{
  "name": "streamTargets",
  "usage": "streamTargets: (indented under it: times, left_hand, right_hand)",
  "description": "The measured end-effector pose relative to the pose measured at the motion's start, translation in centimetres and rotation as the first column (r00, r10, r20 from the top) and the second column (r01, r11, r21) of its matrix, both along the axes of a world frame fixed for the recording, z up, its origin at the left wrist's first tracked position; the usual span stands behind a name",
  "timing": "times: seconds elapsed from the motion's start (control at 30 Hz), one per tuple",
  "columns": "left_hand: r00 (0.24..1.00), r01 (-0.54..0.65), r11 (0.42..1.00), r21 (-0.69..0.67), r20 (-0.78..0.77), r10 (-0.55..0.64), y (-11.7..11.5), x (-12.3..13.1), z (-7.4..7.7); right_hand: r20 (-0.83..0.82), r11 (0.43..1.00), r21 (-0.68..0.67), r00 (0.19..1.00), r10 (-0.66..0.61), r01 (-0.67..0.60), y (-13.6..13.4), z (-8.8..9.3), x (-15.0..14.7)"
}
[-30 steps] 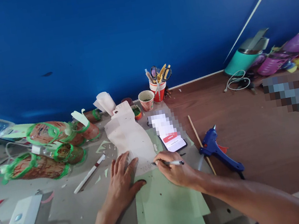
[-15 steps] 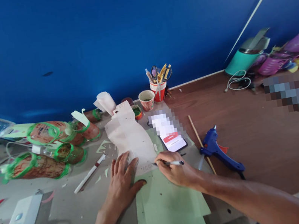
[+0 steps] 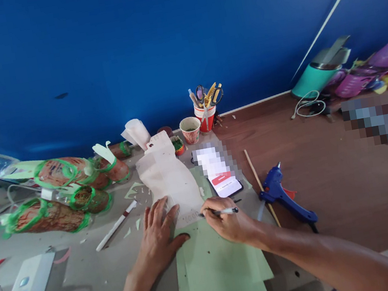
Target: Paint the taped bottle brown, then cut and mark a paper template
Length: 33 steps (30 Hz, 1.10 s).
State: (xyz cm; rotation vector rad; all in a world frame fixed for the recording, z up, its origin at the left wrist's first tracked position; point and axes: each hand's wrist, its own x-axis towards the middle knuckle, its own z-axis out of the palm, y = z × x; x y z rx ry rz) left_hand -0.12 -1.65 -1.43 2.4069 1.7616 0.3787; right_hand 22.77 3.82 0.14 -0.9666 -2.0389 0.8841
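Observation:
My right hand [image 3: 224, 217] grips a pen [image 3: 227, 211], its tip at the lower right edge of a wavy strip of thin white paper [image 3: 170, 179]. A row of small oval marks runs along the paper's lower edge, left of the tip. My left hand [image 3: 159, 230] lies flat with fingers spread, its fingertips pressing the paper's lower left side. Under the paper and my right hand is a pale green sheet [image 3: 220, 280]. A phone [image 3: 229, 188] with a lit screen lies just beyond my right hand.
A blue glue gun [image 3: 282, 195] and a thin wooden stick [image 3: 253, 168] lie at right. A white marker [image 3: 116, 226] rests among green scraps at left, near brown-and-green painted bottles [image 3: 48, 217]. Behind stand a paper cup [image 3: 190, 131] and a red cup [image 3: 207, 121] holding scissors.
My right hand and the pen have barely shifted at the paper's edge; the oval marks beside the tip look slightly clearer. My left hand stays in place.

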Motion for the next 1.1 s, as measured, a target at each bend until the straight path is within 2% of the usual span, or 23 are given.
streamTargets:
  times: [0.27,0.77,1.1]
  left_hand:
    - [1.000,0.008,1.000,0.009,-0.008,-0.008,-0.01,-0.04,-0.06]
    - [1.000,0.007,1.000,-0.003,-0.014,-0.007,0.01,0.08,0.20]
    - [0.996,0.000,0.998,0.058,0.094,-0.006,0.21,-0.47,-0.28]
  right_hand:
    - [-0.032,0.997,-0.050,0.998,-0.053,0.051,0.21,-0.15,0.08]
    - [-0.053,0.997,-0.069,0.997,-0.048,0.044,0.13,-0.06,0.00]
    - [-0.132,0.972,-0.234,0.989,-0.061,0.029,-0.19,0.53,0.09]
